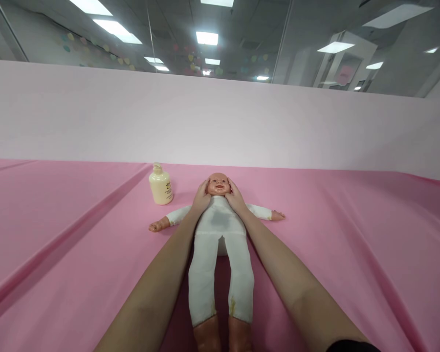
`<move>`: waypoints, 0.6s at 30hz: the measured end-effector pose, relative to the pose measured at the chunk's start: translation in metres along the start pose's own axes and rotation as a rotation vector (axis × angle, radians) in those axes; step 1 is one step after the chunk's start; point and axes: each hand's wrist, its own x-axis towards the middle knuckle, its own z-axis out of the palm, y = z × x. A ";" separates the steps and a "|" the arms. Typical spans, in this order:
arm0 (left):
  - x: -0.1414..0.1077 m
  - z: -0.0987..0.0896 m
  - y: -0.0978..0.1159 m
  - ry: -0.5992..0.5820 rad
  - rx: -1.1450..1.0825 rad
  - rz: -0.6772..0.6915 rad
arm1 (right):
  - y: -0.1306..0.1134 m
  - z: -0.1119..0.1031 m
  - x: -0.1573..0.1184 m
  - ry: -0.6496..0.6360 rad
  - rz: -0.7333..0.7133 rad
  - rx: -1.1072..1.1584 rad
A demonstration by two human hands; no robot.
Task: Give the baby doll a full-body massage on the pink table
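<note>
A baby doll (220,217) with a white cloth body lies on its back, face up, its feet toward me and its arms spread wide. My left hand (201,195) cups one side of the doll's head, fingers curved along the cheek and temple. On the opposite side, my right hand (235,196) holds the head in the same way. Both palms rest near the neck and shoulders; some fingertips are hidden behind the head. To the left of the doll's head stands a pale yellow pump bottle (161,187), apart from both hands.
Pink cloth (77,244) with several folds covers the surface beneath the doll. Behind it rises a plain white wall panel (220,122). Above the panel is a glass pane (242,58) with ceiling lights and coloured decorations showing in it.
</note>
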 end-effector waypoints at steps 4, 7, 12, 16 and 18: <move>-0.002 -0.002 0.003 -0.023 0.018 0.005 | -0.001 -0.001 -0.001 -0.023 -0.004 -0.010; -0.004 -0.004 0.008 -0.056 0.007 -0.005 | 0.000 -0.002 -0.002 -0.039 -0.008 -0.015; -0.008 -0.005 0.017 -0.084 -0.007 -0.027 | -0.002 -0.002 -0.003 -0.062 -0.005 -0.029; -0.008 -0.005 0.020 -0.078 0.024 -0.031 | -0.003 -0.002 -0.004 -0.072 -0.012 -0.034; -0.008 -0.004 0.021 -0.074 0.035 -0.041 | -0.003 -0.002 -0.003 -0.072 -0.013 -0.033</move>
